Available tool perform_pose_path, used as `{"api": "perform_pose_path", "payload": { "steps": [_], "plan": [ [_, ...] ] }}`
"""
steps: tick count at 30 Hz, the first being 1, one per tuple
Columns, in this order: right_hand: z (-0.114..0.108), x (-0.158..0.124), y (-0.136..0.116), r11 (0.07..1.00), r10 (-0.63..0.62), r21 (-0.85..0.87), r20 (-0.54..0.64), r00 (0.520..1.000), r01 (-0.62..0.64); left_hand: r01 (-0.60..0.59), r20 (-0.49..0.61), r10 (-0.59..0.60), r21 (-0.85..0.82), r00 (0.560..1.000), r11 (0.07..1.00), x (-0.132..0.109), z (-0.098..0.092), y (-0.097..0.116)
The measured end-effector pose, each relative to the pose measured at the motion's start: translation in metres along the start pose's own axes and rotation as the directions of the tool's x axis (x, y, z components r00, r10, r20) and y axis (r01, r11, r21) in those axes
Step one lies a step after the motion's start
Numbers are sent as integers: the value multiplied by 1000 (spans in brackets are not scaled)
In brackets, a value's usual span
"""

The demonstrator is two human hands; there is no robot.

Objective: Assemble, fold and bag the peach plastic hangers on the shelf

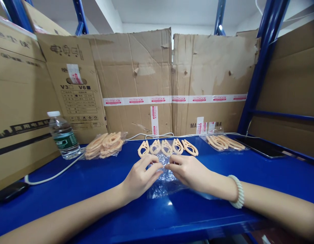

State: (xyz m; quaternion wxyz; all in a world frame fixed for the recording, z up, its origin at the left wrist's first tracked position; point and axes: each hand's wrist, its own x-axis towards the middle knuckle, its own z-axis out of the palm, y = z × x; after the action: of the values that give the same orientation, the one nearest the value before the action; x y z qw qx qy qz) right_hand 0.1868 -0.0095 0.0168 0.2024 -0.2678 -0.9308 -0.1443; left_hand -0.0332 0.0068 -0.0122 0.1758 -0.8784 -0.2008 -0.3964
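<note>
In the middle of the blue tabletop, my left hand (141, 174) and my right hand (192, 171) face each other, fingertips almost meeting. Both pinch the upper part of a clear plastic bag (159, 189), which hangs crinkled below them on the table. Just beyond my fingers lies a row of several beige plastic pieces with looped bodies, which look like folded travel hangers (189, 147). Part of the bag reaches up over the middle ones. Exactly how the fingers grip the film is partly hidden.
Bagged stacks of the same beige pieces lie at left (106, 145) and right (224, 142). A water bottle (66, 139) stands far left, near a white cable (57, 174) and a black device (11, 191). A dark tablet-like slab (260, 147) lies right. Cardboard (136, 78) walls the back.
</note>
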Motion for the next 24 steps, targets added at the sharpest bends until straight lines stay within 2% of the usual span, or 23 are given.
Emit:
{"api": "perform_pose_path", "payload": {
  "steps": [8,11,14,16,19,21,24],
  "plan": [
    [2,-1,-1,1000,-6,-14,17,1000,6,-72,19,75,-127,997,989,1,1,1],
    [-2,-1,-5,997,2,71,14,1000,-3,-96,19,100,-144,995,985,1,-1,1],
    [-11,0,-1,978,23,208,-49,999,-13,-135,-17,134,-109,991,985,2,-3,2],
    [-17,2,16,960,109,269,-120,987,-73,-155,-9,155,-86,988,984,3,-5,2],
    [-17,2,64,946,266,239,-185,946,-219,-164,13,165,-70,986,984,4,-6,3],
    [-10,-1,103,955,287,117,-110,952,-274,-178,-3,178,-46,984,983,5,-6,3],
    [4,-7,146,973,230,4,129,965,-233,-216,-21,215,-21,976,976,4,-7,4]
  ]
}}
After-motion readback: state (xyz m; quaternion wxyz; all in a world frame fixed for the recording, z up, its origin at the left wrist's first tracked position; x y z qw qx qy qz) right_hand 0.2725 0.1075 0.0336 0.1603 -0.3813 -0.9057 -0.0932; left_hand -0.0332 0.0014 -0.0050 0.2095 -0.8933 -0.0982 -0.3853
